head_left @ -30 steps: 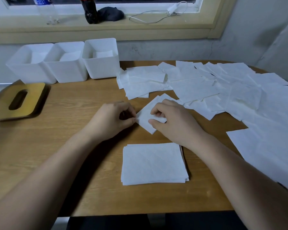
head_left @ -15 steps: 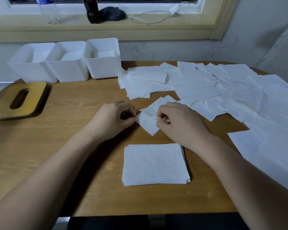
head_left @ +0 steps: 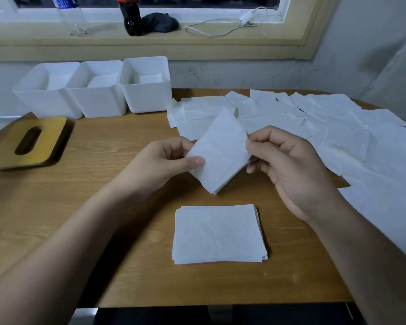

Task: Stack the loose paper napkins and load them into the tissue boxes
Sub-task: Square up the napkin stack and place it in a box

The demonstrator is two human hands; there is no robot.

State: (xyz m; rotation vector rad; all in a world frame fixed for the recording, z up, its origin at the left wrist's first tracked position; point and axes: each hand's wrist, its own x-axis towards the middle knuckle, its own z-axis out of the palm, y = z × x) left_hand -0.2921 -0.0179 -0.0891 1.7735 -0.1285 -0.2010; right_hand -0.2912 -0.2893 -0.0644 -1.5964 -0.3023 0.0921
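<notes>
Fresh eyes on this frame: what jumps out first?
Centre frame, the left hand and right hand pinch a white napkin, tilted like a diamond above the wooden table. Nearer the camera lies a squared-up napkin stack, while loose napkins sprawl across the table's right side. Back left stand three open white tissue boxes, with a slotted wooden lid lying in front of them.

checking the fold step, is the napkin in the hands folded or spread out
Folded: the napkin pinched between the left hand and the right hand shows layered edges at its lower corner.
</notes>
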